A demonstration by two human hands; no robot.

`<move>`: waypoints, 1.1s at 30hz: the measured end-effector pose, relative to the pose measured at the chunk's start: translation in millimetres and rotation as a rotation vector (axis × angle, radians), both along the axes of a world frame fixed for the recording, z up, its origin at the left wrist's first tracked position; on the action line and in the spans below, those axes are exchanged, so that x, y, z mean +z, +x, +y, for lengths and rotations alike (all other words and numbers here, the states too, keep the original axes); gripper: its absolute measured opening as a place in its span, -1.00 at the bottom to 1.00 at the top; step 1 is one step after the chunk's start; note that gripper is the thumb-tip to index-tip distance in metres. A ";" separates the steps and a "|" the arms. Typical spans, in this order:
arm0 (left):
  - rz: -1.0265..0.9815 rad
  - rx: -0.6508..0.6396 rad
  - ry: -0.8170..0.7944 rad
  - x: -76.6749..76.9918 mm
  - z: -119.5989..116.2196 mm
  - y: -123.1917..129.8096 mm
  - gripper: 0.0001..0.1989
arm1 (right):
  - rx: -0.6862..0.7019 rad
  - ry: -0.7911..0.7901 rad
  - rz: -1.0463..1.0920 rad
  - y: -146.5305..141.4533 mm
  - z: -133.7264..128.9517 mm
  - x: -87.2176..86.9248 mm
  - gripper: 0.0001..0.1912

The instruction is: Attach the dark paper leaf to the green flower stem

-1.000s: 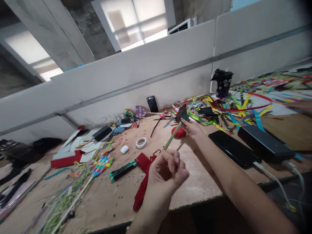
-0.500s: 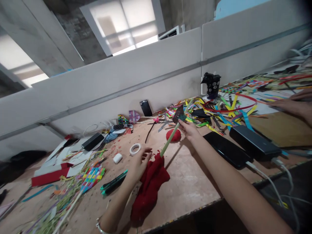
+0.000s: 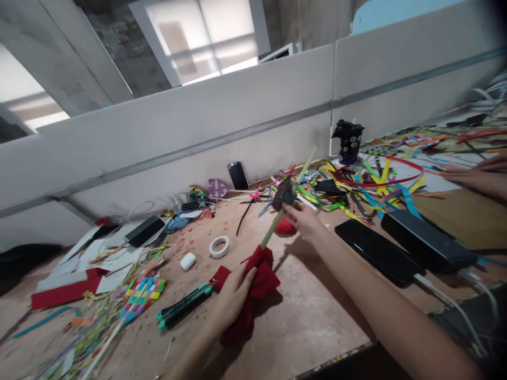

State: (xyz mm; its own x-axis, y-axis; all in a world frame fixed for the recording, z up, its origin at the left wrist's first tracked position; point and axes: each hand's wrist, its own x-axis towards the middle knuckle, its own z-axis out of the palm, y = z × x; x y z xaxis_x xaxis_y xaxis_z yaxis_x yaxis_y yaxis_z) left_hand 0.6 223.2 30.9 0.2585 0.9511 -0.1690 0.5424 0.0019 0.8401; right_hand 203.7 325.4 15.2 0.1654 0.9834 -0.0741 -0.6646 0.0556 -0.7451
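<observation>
This looks like an office desk used for crafts. Grey divider walls stand at twelve o'clock. The wooden table is messy, with colourful paper strips at two o'clock, a tape roll and phones lying around.

A second ago my left hand was raised near me, pinching the lower end of the green stick. It has since let go and dropped to the table, now gripping the red cloth, which has bunched up. My right hand has tilted the stick toward one o'clock.
</observation>
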 end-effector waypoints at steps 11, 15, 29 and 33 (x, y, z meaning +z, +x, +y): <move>0.025 0.073 0.027 -2.5 -1.3 -1.3 -0.51 | 0.168 -0.047 -0.042 -42.4 -24.2 -3.4 -0.65; 0.071 0.003 -0.013 1.0 -7.5 3.1 -0.51 | -0.046 -0.074 0.072 9.6 1.7 3.2 -0.74; 0.093 0.008 -0.003 6.0 -12.2 3.7 -0.55 | -0.089 -0.069 0.071 17.3 5.0 5.8 -0.83; 0.097 0.028 -0.012 5.6 -10.6 1.7 -0.54 | 0.008 -0.075 0.065 3.6 1.0 3.4 -0.79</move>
State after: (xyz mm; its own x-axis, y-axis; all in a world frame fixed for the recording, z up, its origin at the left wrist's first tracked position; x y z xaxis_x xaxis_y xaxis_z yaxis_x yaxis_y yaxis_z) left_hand 2.3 212.6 36.6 0.2138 0.9555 -0.2031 0.6212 0.0275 0.7832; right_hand 207.3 326.4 18.6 0.1503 0.9760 -0.1575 -0.7118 -0.0037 -0.7024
